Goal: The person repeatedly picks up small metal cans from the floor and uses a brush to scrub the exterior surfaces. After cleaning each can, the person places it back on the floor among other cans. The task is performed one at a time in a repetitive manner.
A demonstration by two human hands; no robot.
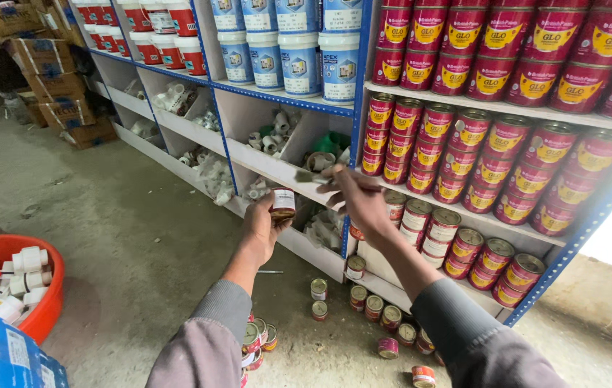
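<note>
Nearest, on the concrete floor (126,237), small loose tins (363,305) lie scattered below the person's forearms, and at the near left an orange tub (51,287) holds white plastic pipe fittings (22,262).

Above these, the left hand (263,228) is raised with its fingers clenched round a small tin (283,203). The tin stands roughly upright in the grip, its lower body wrapped by fingers and thumb, its white label band and top showing above them. It looks like a rigid metal can, probably light for its size yet dense if full, with smooth, possibly slippery sides; a wrap round the body, as here, seems the surest hold.

Just to the right and slightly farther, the right hand (358,195) pinches a small brush (311,177), the bristle end pointing left, above and just beside the tin, apart from it.

Beyond the hands, the blue-framed shelving (288,100) carries bins of fittings at the left, rows of red tins (478,144) at the right, and white buckets (299,61) above.
</note>
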